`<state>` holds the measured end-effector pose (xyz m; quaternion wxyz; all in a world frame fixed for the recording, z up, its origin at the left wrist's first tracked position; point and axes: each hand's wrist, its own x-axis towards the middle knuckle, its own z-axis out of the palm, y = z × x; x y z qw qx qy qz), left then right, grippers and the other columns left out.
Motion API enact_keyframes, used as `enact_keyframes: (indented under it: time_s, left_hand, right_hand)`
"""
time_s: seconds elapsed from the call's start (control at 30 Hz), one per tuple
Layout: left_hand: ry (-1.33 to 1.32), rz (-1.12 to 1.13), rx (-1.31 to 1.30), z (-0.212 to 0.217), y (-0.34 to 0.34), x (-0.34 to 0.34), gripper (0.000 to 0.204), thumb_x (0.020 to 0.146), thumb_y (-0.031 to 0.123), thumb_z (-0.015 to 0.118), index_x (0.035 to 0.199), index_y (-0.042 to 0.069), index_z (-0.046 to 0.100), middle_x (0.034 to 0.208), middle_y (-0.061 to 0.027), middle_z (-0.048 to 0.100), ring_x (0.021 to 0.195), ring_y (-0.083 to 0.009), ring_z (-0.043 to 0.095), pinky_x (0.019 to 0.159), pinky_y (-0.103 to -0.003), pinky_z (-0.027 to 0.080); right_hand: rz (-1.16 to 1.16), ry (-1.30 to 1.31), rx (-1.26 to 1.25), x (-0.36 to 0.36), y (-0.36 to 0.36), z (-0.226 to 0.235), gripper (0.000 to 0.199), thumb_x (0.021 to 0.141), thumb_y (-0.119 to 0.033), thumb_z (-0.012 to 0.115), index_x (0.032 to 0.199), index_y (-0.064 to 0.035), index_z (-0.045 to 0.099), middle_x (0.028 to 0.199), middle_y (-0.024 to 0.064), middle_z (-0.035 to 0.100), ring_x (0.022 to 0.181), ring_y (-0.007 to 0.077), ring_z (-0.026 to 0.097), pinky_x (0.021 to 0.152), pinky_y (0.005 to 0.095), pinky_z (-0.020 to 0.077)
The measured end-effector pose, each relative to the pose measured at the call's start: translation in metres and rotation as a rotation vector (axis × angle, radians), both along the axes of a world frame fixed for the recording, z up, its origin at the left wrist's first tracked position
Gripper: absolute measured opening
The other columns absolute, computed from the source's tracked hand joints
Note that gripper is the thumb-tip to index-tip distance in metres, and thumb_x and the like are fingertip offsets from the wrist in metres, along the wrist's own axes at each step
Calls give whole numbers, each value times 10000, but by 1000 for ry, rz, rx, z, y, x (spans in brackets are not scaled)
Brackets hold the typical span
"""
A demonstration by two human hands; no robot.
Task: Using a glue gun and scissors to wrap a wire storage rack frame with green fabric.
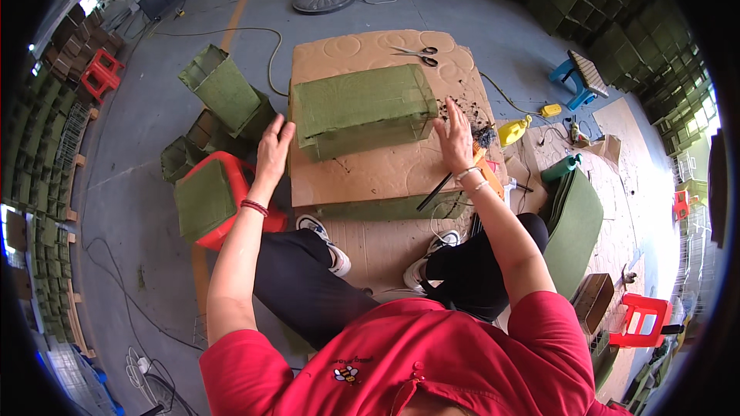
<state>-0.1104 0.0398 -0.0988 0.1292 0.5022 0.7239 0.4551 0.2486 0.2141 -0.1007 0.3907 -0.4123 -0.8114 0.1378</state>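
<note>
A long green box (362, 104), covered in what looks like felt or mesh fabric, lies on a brown cardboard sheet (370, 181) on the work surface in front of me. My left hand (274, 150) is beside the box's left end, its fingers stretched out and holding nothing. At the opposite end is my right hand (456, 137), fingers apart and also empty, the thumb close to the box's near right corner; whether it touches I cannot tell. Black-handled scissors (420, 54) rest behind the box. Dark scraps (470, 104) are scattered to its right.
Green boxes (220, 88) are stacked at left beside a red stool (247, 185) with a green piece on it. To the right are a yellow bottle (513, 130), a green bottle (560, 168), curved green sheets (576, 219) and a blue-legged stool (578, 78). Cables cross the floor.
</note>
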Motion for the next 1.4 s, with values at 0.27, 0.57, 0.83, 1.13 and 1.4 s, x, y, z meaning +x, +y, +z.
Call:
enact_keyframes:
  time_s: [0.27, 0.57, 0.83, 1.13, 1.4]
  left_hand:
    - [-668, -116, -44, 8, 5, 21, 470, 912, 472, 576, 696, 56, 543, 666, 84, 339, 647, -54, 285, 565, -264, 268]
    - [-333, -174, 155, 66, 43, 38, 413, 924, 246, 598, 622, 103, 356, 664, 107, 291, 628, -40, 260, 509, -266, 221]
    - [602, -315, 3, 200, 73, 126, 349, 900, 256, 569, 706, -32, 546, 689, -251, 568, 702, -438, 567, 581, -482, 435]
    - [611, -358, 196, 167, 37, 162, 332, 787, 221, 717, 701, -23, 510, 655, -163, 515, 632, -346, 527, 581, -433, 367]
    - [732, -402, 289, 144, 37, 184, 261, 769, 152, 709, 659, -4, 531, 647, -145, 541, 667, -321, 556, 818, -428, 474]
  right_hand:
    - [349, 621, -629, -14, 16, -23, 261, 914, -232, 634, 930, 27, 655, 811, -58, 613, 721, 24, 491, 643, 206, 414]
    - [341, 960, -868, -19, 5, -27, 220, 918, -202, 623, 938, 10, 677, 854, -14, 671, 761, 48, 592, 711, 207, 474]
    - [435, 1415, -1346, -60, -40, -86, 362, 1001, -293, 427, 1215, -14, 512, 1239, 126, 577, 1165, 243, 532, 1057, 409, 380]
    - [301, 1271, -1623, -47, -55, -94, 406, 1017, -288, 354, 1228, 35, 480, 1220, 201, 566, 1142, 328, 547, 990, 439, 439]
    - [170, 515, -1105, 6, -51, -36, 313, 947, -230, 539, 953, 67, 639, 809, 151, 686, 771, 230, 693, 699, 303, 556]
